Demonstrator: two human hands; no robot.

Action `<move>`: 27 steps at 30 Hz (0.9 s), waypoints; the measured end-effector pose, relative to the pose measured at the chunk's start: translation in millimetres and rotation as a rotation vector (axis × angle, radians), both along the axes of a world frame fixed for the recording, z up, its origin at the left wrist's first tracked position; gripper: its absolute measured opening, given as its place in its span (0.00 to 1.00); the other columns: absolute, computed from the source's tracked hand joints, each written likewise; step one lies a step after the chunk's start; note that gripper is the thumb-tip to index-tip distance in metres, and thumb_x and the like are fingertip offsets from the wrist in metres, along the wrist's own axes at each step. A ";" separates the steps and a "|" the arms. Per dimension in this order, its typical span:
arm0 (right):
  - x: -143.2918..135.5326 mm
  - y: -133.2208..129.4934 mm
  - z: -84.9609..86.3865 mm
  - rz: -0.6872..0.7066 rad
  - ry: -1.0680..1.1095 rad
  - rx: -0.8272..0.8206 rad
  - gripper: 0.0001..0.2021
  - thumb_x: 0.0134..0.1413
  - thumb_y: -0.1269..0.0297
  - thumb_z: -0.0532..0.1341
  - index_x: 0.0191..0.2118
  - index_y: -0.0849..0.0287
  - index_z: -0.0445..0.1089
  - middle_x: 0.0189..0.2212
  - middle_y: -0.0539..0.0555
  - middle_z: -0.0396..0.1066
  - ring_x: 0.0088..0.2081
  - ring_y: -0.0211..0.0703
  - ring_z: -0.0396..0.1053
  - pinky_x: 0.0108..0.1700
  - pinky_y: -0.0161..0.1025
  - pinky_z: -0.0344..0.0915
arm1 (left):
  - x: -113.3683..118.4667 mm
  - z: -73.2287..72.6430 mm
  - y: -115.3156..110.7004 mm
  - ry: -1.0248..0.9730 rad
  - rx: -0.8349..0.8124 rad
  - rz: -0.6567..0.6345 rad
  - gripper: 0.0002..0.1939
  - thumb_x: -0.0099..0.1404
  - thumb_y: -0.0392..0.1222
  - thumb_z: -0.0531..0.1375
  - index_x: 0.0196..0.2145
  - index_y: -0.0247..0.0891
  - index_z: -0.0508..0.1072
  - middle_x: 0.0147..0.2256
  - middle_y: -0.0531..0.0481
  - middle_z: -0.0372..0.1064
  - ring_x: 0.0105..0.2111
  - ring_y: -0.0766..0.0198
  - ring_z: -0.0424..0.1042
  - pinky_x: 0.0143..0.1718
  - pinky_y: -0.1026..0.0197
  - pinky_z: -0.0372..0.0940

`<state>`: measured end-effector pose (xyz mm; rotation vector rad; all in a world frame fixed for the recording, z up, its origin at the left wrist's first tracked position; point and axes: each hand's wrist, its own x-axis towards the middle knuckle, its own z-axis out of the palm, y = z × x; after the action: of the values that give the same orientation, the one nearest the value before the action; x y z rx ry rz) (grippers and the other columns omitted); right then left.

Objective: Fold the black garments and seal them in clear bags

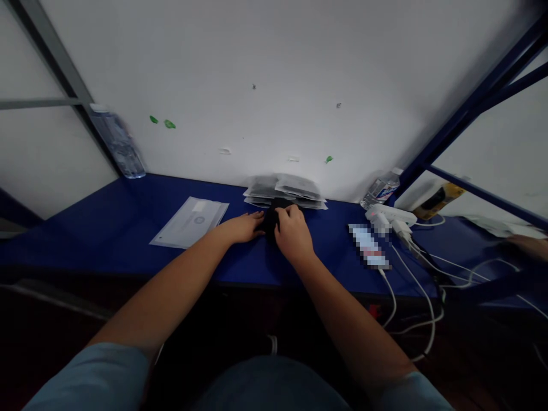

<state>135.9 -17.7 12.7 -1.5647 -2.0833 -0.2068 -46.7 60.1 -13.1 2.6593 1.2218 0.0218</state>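
A small black item, soft and cloth-like (270, 221), lies on the blue desk (248, 262) in front of me. My right hand (294, 231) is closed on its right side, fingers curled over the top. Against its left edge, my left hand (247, 227) rests low with fingers stretched out, touching it. Both hands cover part of the item, so its exact kind cannot be made out. Just behind it, several translucent plastic bags (295, 188) are stacked by the wall. To the left of my left hand lies a flat translucent bag (192, 221) with a printed mark.
A clear bottle (120, 142) stands at the far left, another bottle (382, 188) at the back right. Right of my hands are a phone (368, 246), a white power strip (391, 215) and loose cables (432, 319). Beyond the blue frame (462, 125), another person's hand (528, 246) shows.
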 end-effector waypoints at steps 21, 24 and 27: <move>15.6 45.8 -23.1 0.229 -0.168 -0.288 0.25 0.70 0.60 0.52 0.69 0.57 0.62 0.71 0.63 0.54 0.71 0.58 0.52 0.69 0.55 0.52 | -3.0 1.6 2.4 0.009 0.028 0.016 0.31 0.72 0.44 0.57 0.69 0.32 0.57 0.71 0.34 0.50 0.70 0.50 0.55 0.68 0.54 0.53; 18.9 44.9 -20.0 0.226 -0.141 -0.322 0.25 0.70 0.60 0.51 0.69 0.54 0.62 0.70 0.62 0.55 0.70 0.56 0.54 0.68 0.54 0.54 | -10.5 9.7 3.7 0.018 0.063 0.103 0.26 0.74 0.44 0.55 0.66 0.32 0.63 0.70 0.35 0.52 0.69 0.51 0.56 0.68 0.55 0.54; 26.9 46.4 -12.1 0.197 -0.138 -0.391 0.24 0.69 0.59 0.53 0.67 0.53 0.65 0.66 0.65 0.61 0.66 0.59 0.60 0.64 0.55 0.58 | -21.7 20.7 4.1 0.015 0.159 0.307 0.22 0.73 0.43 0.54 0.60 0.31 0.70 0.67 0.33 0.59 0.67 0.49 0.61 0.66 0.54 0.57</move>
<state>162.8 28.6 0.7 -1.5788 -2.4825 0.1794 -68.4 64.2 7.6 2.5741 1.6873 0.1528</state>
